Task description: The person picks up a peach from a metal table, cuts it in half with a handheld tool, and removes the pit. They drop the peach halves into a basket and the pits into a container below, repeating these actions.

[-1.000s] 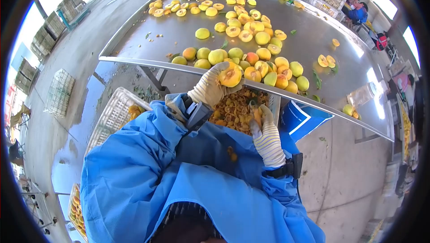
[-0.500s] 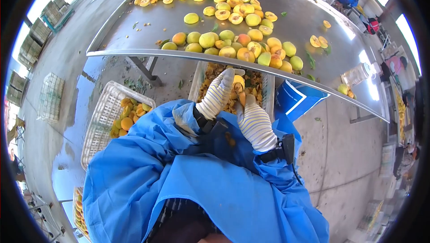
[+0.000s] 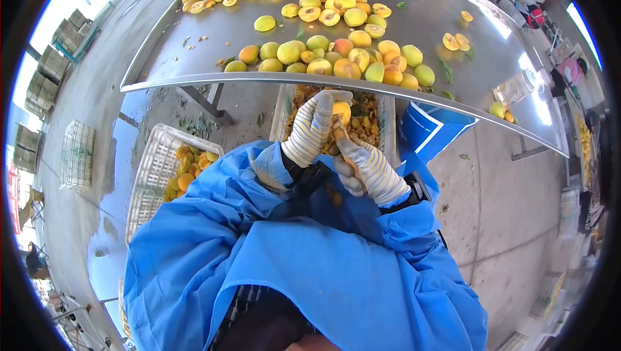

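In a striped glove, my left hand is closed around a yellow peach just beyond the table's near edge. My right hand, gloved likewise, grips a small tool with a brown, wood-like handle. The tool's tip meets the peach or lies right beside it; its exact shape is hidden. Below both hands stands a white crate of brownish-yellow scraps, partly under the table. Whole and halved peaches lie along the near edge of the metal table.
To the left, a white plastic crate holds peach pieces. A blue bag or box is beneath the table at right. A clear plastic container lies on the table's right end. Stacked crates stand far left; people sit at upper right.
My right hand has turned, its fingers now curled lower and nearer to me, with more of the tool handle showing. My left hand keeps the peach in nearly the same place. The view has shifted slightly.
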`<state>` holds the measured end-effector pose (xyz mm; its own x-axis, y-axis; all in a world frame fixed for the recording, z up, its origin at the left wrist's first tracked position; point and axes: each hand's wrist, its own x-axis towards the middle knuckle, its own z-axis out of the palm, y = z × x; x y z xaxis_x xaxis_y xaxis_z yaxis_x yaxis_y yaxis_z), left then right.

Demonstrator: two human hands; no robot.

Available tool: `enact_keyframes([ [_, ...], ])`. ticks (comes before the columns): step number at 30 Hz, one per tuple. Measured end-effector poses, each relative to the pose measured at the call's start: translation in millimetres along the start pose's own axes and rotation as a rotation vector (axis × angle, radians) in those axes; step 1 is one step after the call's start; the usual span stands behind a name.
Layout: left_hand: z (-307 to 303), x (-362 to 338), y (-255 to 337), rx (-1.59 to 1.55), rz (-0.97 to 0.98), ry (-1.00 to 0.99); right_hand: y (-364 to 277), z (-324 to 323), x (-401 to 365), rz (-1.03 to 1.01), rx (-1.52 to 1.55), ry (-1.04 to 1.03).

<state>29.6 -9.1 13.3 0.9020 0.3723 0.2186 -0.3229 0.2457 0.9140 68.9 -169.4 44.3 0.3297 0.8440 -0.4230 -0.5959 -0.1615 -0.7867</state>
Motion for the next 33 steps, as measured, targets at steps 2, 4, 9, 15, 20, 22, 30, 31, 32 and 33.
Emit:
enact_keyframes([
  [2, -1, 1, 1, 0.001, -0.023, -0.044, -2, -5, -2, 0.021, 0.021, -0.032],
  [4, -6, 7, 3, 0.002, -0.086, -0.116, -4, -8, -3, 0.031, -0.033, -0.015],
  [9, -2, 6, 15, -0.106, -0.1, -0.155, -7, -4, -8, 0.032, 0.073, -0.055],
  [15, -17, 10, -3, -0.102, -0.385, -0.192, 1, 2, -7, -0.03, -0.254, 0.045],
  [20, -13, 14, 20, -0.166, -0.527, -0.287, 1, -8, -9, 0.077, 0.188, -0.139],
  [22, -13, 13, 13, -0.182, -0.467, -0.221, 6, -14, -4, 0.075, 0.361, -0.249],
  [30, -13, 13, 12, -0.29, -0.398, 0.053, -7, -6, -14, -0.092, 0.217, -0.041],
  [31, -16, 12, 15, -0.235, -0.372, 0.04, -9, -10, -16, -0.135, 0.112, 0.089],
  [32, -15, 12, 17, -0.268, -0.279, 0.116, -8, -26, -11, -0.144, -0.115, 0.14],
  [33, -19, 12, 19, -0.269, -0.3, 0.091, 1, -42, -4, -0.308, -0.518, 0.267],
])
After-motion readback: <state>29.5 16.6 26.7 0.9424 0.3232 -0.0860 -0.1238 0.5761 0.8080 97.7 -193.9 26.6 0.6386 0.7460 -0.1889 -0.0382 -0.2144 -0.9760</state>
